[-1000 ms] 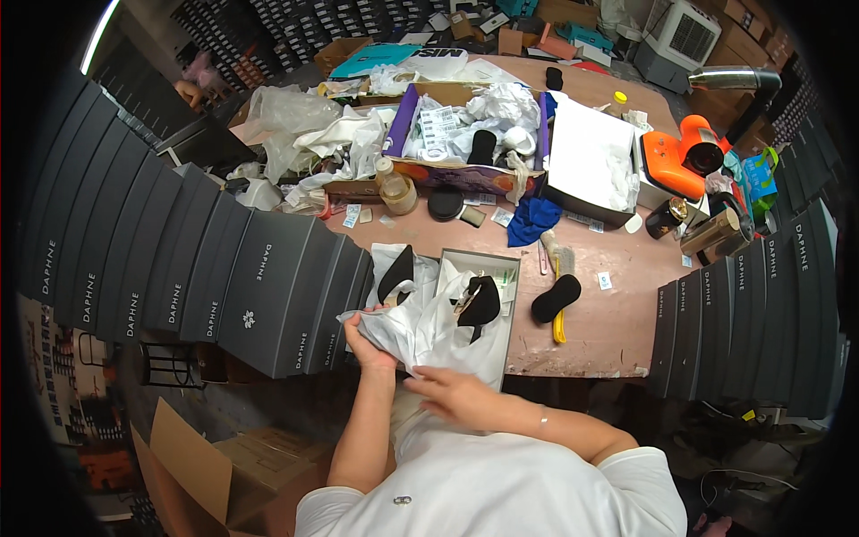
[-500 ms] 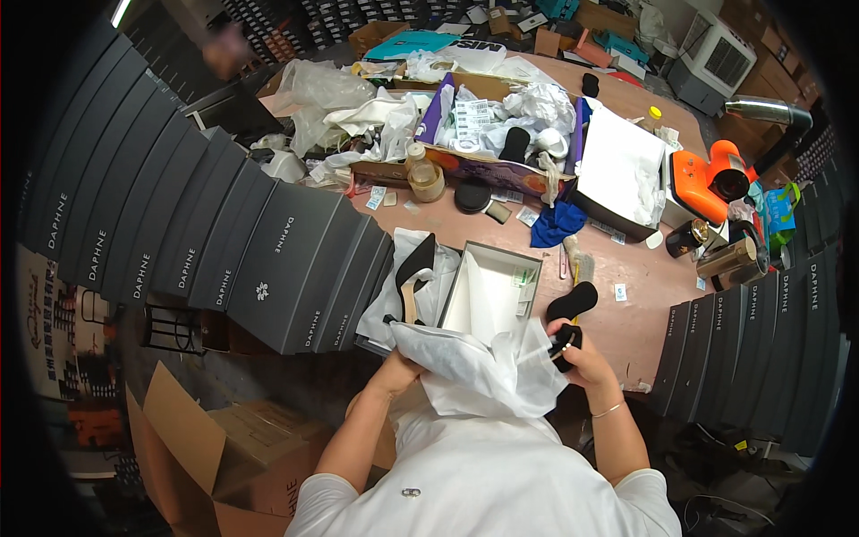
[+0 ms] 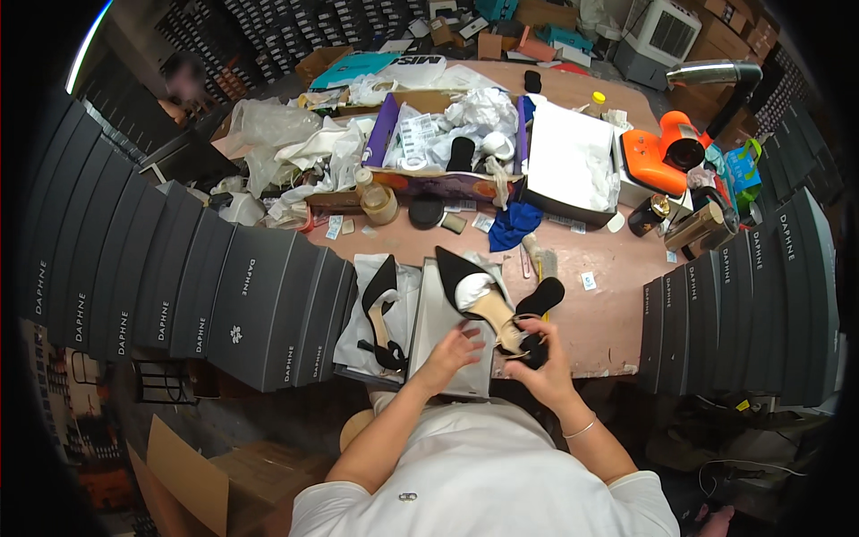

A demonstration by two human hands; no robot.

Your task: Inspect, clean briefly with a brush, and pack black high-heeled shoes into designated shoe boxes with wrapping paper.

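A black pointed-toe shoe point(image 3: 455, 276) with white paper in its toe is held over an open shoe box point(image 3: 429, 328), toe pointing away from me. My right hand point(image 3: 548, 369) grips it by the heel and strap end. My left hand point(image 3: 454, 356) is open beside the shoe, fingers apart; whether a fingertip touches it I cannot tell. To the left, the matching black shoe point(image 3: 378, 309) lies on white tissue paper point(image 3: 356, 339) in the other box half. A black oval pad point(image 3: 540, 296) lies just beyond my right hand.
Dark grey shoe boxes point(image 3: 272, 304) stand in a long row at left, with another row point(image 3: 716, 313) at right. Across the table are a purple box of crumpled paper point(image 3: 511, 134), a bottle point(image 3: 377, 202), a blue cloth point(image 3: 514, 225) and an orange device point(image 3: 652, 161). An open carton point(image 3: 192, 474) sits lower left.
The white tissue paper that was in my hands is gone from them. The shoe in my right hand now shows whole, raised over the box. My left hand has moved right, its fingers now spread.
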